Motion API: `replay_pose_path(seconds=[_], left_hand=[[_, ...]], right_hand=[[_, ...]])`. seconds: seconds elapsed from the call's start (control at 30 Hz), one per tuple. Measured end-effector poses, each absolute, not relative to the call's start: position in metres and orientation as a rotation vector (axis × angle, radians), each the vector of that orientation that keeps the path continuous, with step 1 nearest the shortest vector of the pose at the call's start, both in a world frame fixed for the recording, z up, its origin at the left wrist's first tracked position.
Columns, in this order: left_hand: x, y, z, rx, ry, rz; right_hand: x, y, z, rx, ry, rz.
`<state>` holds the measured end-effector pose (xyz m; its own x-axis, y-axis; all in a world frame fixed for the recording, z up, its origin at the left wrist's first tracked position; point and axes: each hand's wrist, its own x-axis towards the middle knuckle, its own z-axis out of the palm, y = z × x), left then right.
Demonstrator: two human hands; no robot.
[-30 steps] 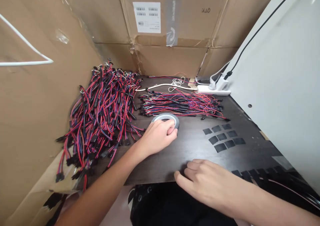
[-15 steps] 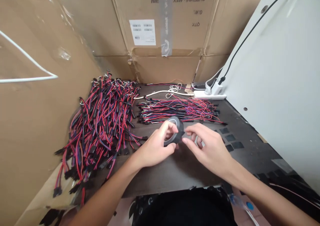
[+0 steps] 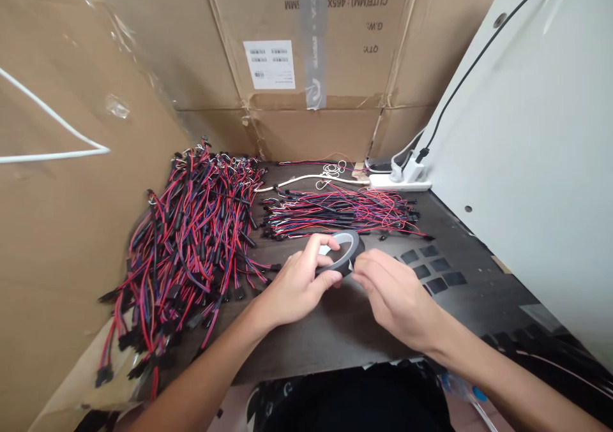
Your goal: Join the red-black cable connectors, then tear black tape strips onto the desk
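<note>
My left hand (image 3: pixel 302 280) grips a roll of black tape (image 3: pixel 355 253), with fingers through its pale core and the thumb on the near side. The roll is tilted above the dark tabletop. Close against its right side, my right hand (image 3: pixel 395 295) is closed, thumb and fingers pinching the tape's end. A small pale bit shows between the fingertips and the roll; the fingers hide most of what they pinch. Several short black tape pieces (image 3: pixel 439 265) lie on the table just right of this hand.
Red, blue and black wire harnesses form a big heap (image 3: pixel 191 228) at the left and a flatter bundle (image 3: pixel 340 212) behind the roll. A white power strip (image 3: pixel 400 183) stands at the back. Cardboard (image 3: pixel 316 132) and a white panel (image 3: pixel 522 132) border the table (image 3: pixel 306 349).
The tape roll has turned and shifted slightly right, its core more visible. My right hand has rotated, its fingers closing more tightly beside the roll.
</note>
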<state>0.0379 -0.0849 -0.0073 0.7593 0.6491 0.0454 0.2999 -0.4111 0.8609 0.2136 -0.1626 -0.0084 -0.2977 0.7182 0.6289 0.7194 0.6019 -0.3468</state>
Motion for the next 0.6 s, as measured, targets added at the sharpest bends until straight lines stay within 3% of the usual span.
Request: replay_pose_path(seconds=[0.2, 0.4, 0.6], left_hand=[[0.036, -0.083, -0.012, 2.296, 0.748, 0.576], [0.042, -0.088, -0.01, 2.234, 0.704, 0.696], [0.044, -0.09, -0.007, 2.187, 0.747, 0.758]], right_hand=[[0.211, -0.177, -0.01, -1.205, -2.046, -0.156], [0.22, -0.171, -0.007, -1.313, -1.836, -0.562], [0.218, -0.169, -0.009, -1.484, -1.706, -0.326]])
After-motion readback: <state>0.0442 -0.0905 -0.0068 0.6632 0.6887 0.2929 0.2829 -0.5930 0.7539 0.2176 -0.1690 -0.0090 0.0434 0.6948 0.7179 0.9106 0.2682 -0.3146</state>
